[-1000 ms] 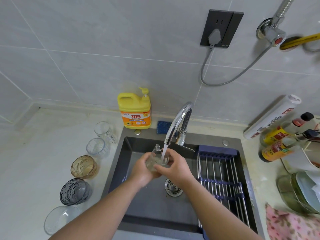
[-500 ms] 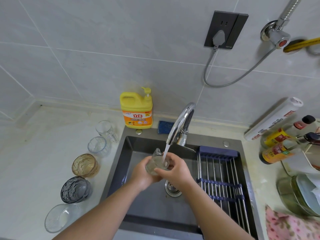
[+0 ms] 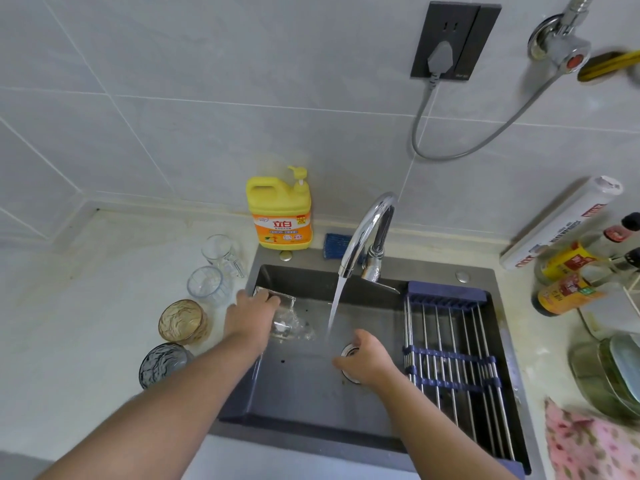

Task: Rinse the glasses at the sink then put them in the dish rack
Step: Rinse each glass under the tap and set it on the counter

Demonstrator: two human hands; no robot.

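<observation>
Yellow bottle (image 3: 277, 199) with orange label (image 3: 282, 232), amber rippled glass (image 3: 182, 322), grey rippled glass (image 3: 162, 363), pink spotted cloth (image 3: 588, 445).

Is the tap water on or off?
On. A stream of water falls from the faucet spout down into the sink.

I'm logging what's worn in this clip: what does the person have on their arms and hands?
Nothing worn shows. The left hand and right hand are bare: no gloves, watch, bands or visible rings. The left forearm and right forearm are uncovered to the picture's edge, no sleeves.
</observation>
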